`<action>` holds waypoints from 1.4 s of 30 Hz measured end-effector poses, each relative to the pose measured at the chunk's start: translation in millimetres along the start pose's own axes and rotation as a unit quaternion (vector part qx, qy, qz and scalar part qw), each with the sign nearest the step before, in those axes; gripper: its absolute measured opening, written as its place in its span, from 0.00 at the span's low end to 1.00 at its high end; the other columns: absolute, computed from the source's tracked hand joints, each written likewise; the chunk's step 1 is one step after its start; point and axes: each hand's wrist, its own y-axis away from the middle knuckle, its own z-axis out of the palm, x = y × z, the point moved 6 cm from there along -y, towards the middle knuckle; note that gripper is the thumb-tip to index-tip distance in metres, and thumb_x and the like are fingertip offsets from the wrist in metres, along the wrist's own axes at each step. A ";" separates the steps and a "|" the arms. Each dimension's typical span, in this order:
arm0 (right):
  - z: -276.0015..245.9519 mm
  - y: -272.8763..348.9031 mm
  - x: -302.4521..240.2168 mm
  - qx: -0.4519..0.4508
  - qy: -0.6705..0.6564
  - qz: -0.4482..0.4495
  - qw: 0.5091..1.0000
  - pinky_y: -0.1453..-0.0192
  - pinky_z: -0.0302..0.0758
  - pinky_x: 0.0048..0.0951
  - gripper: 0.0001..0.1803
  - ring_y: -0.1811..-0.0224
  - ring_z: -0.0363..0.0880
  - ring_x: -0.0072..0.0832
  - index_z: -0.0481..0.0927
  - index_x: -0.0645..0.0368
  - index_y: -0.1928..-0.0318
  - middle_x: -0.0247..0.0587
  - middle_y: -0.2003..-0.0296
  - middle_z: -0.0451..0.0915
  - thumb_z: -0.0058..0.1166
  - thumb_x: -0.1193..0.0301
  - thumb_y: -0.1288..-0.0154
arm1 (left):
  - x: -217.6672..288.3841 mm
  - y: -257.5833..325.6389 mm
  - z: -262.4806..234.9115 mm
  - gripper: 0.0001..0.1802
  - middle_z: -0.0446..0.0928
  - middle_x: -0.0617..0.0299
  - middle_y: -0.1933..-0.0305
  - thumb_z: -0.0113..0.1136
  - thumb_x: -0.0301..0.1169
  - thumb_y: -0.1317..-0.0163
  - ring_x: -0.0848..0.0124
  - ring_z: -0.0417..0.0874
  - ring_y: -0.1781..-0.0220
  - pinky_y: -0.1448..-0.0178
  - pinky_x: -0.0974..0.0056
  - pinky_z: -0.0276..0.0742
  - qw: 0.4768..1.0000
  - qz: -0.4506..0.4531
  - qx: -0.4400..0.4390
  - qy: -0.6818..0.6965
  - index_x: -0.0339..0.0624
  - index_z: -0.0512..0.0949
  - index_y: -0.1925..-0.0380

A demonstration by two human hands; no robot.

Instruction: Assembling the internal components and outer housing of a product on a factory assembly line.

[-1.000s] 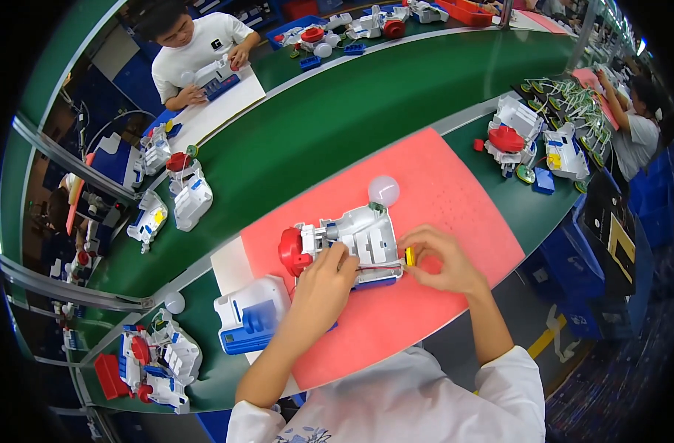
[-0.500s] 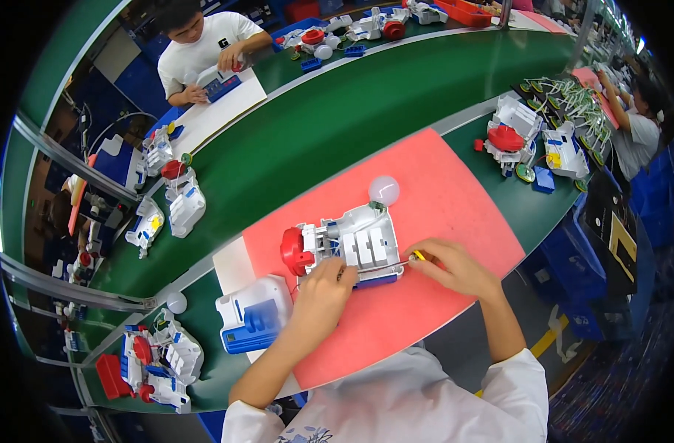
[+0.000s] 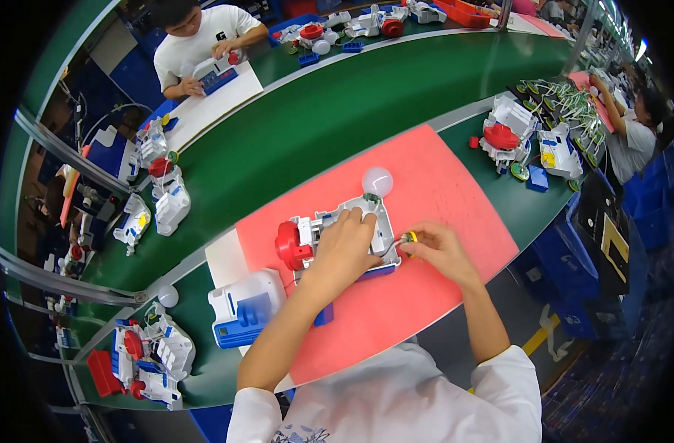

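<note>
An opened white plastic housing (image 3: 383, 230) lies on a pink mat (image 3: 447, 181), with a red round part (image 3: 287, 245) at its left end. A pale translucent globe (image 3: 377, 181) stands at its far right corner. My left hand (image 3: 344, 247) rests over the housing's interior, fingers stretched and thumb apart, covering much of what is inside. Beside the housing's right end, my right hand (image 3: 441, 251) pinches a small yellow-and-black part (image 3: 409, 238) between thumb and fingers. Thin wires run from this part toward the housing.
A white-and-blue shell (image 3: 247, 306) sits at the mat's left edge. More partly assembled units (image 3: 156, 358) lie at the near left, others (image 3: 510, 140) at the right beside bundled wires. A green conveyor belt (image 3: 307, 140) passes beyond the mat; a co-worker (image 3: 208, 48) sits across it.
My left hand has moved right and farther in, over the housing's middle. My right hand still holds the yellow-and-black part, now turned to show more of it.
</note>
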 end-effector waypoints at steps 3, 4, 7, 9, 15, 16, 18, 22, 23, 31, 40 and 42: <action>9.8 -5.4 -14.5 0.004 0.101 -0.107 0.989 0.65 0.72 0.20 0.14 0.69 0.77 0.17 0.84 0.64 0.53 0.34 0.66 0.81 0.67 0.79 0.41 | 3.0 2.0 1.3 0.33 0.75 0.46 0.53 0.81 0.33 0.60 0.51 0.79 0.46 0.48 0.53 0.81 0.999 -0.013 0.045 0.007 0.32 0.76 0.54; 11.4 -5.9 -14.4 -0.001 0.102 -0.103 0.989 0.65 0.72 0.20 0.14 0.69 0.77 0.17 0.84 0.64 0.53 0.34 0.66 0.81 0.67 0.79 0.41 | 3.2 3.6 -0.9 0.30 0.74 0.46 0.54 0.81 0.31 0.62 0.52 0.79 0.48 0.49 0.54 0.81 0.997 -0.008 0.077 0.008 0.32 0.77 0.59; 14.3 -5.1 -10.1 -0.014 0.079 -0.070 0.994 0.57 0.78 0.23 0.17 0.58 0.81 0.24 0.83 0.67 0.51 0.40 0.59 0.82 0.63 0.85 0.42 | 0.8 3.9 -0.3 0.29 0.73 0.47 0.55 0.81 0.30 0.63 0.53 0.79 0.49 0.50 0.54 0.81 0.995 -0.005 0.097 0.014 0.31 0.77 0.61; 12.5 -2.4 -11.3 -0.003 0.083 -0.077 0.994 0.57 0.77 0.23 0.17 0.58 0.82 0.23 0.83 0.67 0.51 0.41 0.58 0.83 0.62 0.85 0.42 | 0.8 4.1 -1.8 0.29 0.73 0.47 0.55 0.81 0.30 0.63 0.53 0.79 0.49 0.49 0.56 0.81 0.995 -0.002 0.101 0.016 0.30 0.77 0.62; 17.1 -1.3 -17.3 0.035 0.138 -0.109 0.984 0.62 0.75 0.22 0.15 0.68 0.79 0.22 0.85 0.64 0.53 0.38 0.64 0.84 0.67 0.80 0.42 | -4.4 4.3 4.4 0.32 0.75 0.48 0.54 0.82 0.34 0.63 0.53 0.80 0.49 0.51 0.55 0.82 0.995 -0.006 0.097 0.008 0.29 0.77 0.60; 18.3 0.2 -20.1 0.035 0.141 -0.109 0.983 0.62 0.75 0.22 0.15 0.68 0.79 0.22 0.85 0.64 0.53 0.38 0.64 0.84 0.67 0.80 0.42 | -3.6 4.8 3.9 0.32 0.75 0.48 0.54 0.82 0.34 0.63 0.53 0.80 0.49 0.51 0.55 0.82 0.995 -0.005 0.098 0.010 0.29 0.77 0.60; 23.6 6.0 -28.8 0.043 0.255 -0.143 0.955 0.61 0.76 0.23 0.14 0.65 0.80 0.25 0.85 0.65 0.53 0.39 0.62 0.82 0.64 0.79 0.40 | -3.0 5.8 3.8 0.31 0.75 0.48 0.54 0.82 0.34 0.63 0.53 0.80 0.49 0.51 0.55 0.82 0.995 -0.004 0.096 -0.001 0.28 0.78 0.60; 26.0 12.4 -27.3 0.095 0.242 -0.175 0.950 0.58 0.75 0.25 0.13 0.60 0.79 0.27 0.86 0.64 0.52 0.39 0.58 0.79 0.63 0.77 0.39 | -0.7 7.1 4.4 0.31 0.75 0.47 0.54 0.82 0.34 0.63 0.53 0.80 0.49 0.51 0.55 0.82 0.995 0.009 0.100 -0.003 0.27 0.78 0.60; 26.8 12.3 -25.1 0.098 0.267 -0.174 0.943 0.57 0.74 0.26 0.13 0.58 0.78 0.27 0.86 0.63 0.52 0.39 0.57 0.78 0.63 0.77 0.39 | -1.4 6.8 4.7 0.31 0.75 0.47 0.54 0.81 0.33 0.62 0.53 0.80 0.49 0.50 0.55 0.82 0.995 0.011 0.098 0.000 0.27 0.78 0.59; 22.4 11.7 -11.2 0.104 0.255 -0.129 0.953 0.54 0.72 0.27 0.13 0.56 0.76 0.28 0.86 0.60 0.52 0.39 0.57 0.77 0.63 0.75 0.38 | 29.9 72.2 -55.2 0.23 0.77 0.48 0.50 0.76 0.28 0.53 0.54 0.82 0.50 0.51 0.57 0.82 0.964 0.090 0.244 0.052 0.34 0.79 0.57; 54.8 40.7 -73.1 0.132 0.314 -0.290 0.894 0.59 0.79 0.29 0.13 0.61 0.82 0.31 0.86 0.61 0.54 0.41 0.59 0.80 0.62 0.83 0.40 | -12.5 177.9 20.0 0.14 0.78 0.53 0.64 0.72 0.25 0.47 0.61 0.82 0.66 0.63 0.63 0.77 0.919 -0.214 0.310 0.116 0.30 0.81 0.63; 77.8 44.5 -71.8 -0.008 0.326 -0.312 0.893 0.57 0.80 0.30 0.17 0.58 0.82 0.32 0.85 0.61 0.51 0.43 0.55 0.80 0.63 0.83 0.42 | -10.3 183.6 19.8 0.16 0.78 0.55 0.62 0.68 0.19 0.49 0.63 0.81 0.67 0.63 0.63 0.76 0.896 -0.183 0.369 0.167 0.33 0.83 0.58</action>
